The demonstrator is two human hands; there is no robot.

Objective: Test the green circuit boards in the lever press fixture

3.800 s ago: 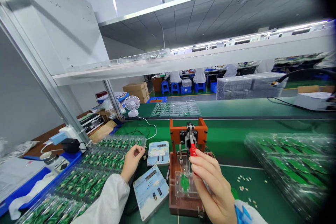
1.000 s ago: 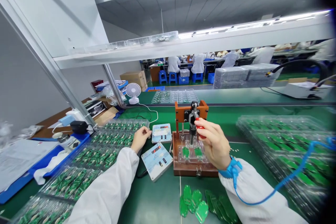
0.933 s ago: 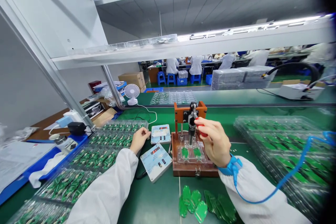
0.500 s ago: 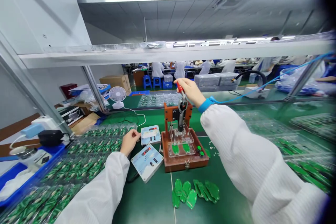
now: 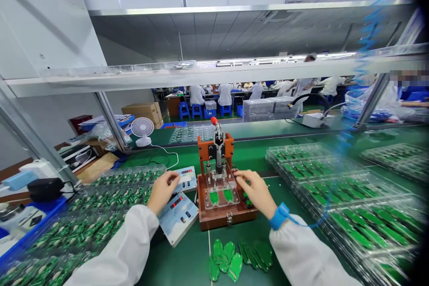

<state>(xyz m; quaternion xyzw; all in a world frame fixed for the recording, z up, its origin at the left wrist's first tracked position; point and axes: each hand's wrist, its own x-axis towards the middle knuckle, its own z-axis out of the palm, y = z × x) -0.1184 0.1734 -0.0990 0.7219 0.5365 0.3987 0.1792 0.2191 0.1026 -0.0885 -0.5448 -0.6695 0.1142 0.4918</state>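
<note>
The hands are low and pinch nothing. The left hand curls loosely, its fingertips at the edge of a pale blue digital meter box. The right hand, with a blue wrist strap around it, reaches its slightly spread fingers over the right edge of a test jig; whether they press anything, I cannot tell. The jig has a smooth brown wooden base, a clear acrylic plate seating two green circuit boards, and an orange frame carrying a metal toggle clamp, its red-tipped lever standing upright. A second meter box lies at the jig's near left. Loose green boards overlap on the green worktop near the jig, and clear ribbed trays of boards crowd both sides. Earlier the right hand was raised, pinching that red lever; now it has let go and dropped beside the jig.
</note>
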